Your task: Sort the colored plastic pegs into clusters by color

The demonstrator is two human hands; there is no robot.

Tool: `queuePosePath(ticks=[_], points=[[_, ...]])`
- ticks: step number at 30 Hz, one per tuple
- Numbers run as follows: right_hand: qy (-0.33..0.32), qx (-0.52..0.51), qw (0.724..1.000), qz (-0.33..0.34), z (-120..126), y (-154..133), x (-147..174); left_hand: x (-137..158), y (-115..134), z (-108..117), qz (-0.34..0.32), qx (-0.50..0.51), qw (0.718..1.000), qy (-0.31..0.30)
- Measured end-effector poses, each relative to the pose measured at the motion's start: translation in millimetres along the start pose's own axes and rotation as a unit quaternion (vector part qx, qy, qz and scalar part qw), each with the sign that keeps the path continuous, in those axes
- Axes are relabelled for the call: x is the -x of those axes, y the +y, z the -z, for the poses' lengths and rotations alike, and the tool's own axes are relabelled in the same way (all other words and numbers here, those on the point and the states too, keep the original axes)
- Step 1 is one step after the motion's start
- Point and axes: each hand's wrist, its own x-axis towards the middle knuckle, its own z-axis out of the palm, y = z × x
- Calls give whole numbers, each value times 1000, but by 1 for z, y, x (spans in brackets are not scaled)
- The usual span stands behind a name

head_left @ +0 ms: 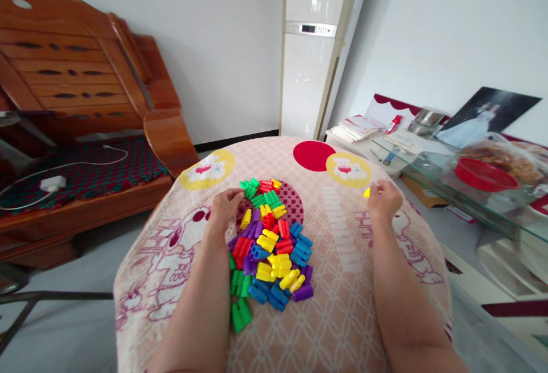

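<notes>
A heap of small plastic pieces shaped like joined tubes, in green, red, yellow, purple and blue, lies on the cloth-covered table (274, 339). My left hand (226, 208) is at the heap's far left edge, fingers curled together. Its fingertips are beside a green tube piece (249, 188); whatever they grip, if anything, is hidden. A lone yellow tube piece (245, 219) lies just right of that hand. Apart from the heap, over the table's right side, my right hand (384, 200) is closed, pinching a small yellow piece (367, 192) that sticks out at the fingertips.
A carved wooden bench (77, 76) with a white cable and charger (53, 183) stands at left. Behind the table is a tall white cabinet-like unit (310, 76). At right, a glass shelf (428, 173) carries a red bowl (486, 176), a bagged item, papers and a photo.
</notes>
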Motion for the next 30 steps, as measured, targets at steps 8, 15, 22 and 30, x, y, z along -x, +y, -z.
queuePosePath(ticks=[8, 15, 22, 30], points=[[-367, -241, 854, 279, -32, -120, 107, -3, -4, 0, 3, 23, 1000, -8], [-493, -282, 753, 331, -41, -133, 125, -1, -3, 0, -3, 6, 1000, -10], [-455, -289, 766, 352, -35, -140, 127, 0, -4, -3, -10, 21, 1000, -11], [-484, -253, 748, 377, -39, -144, 126, 0, -1, -2, 6, 45, 999, -19]])
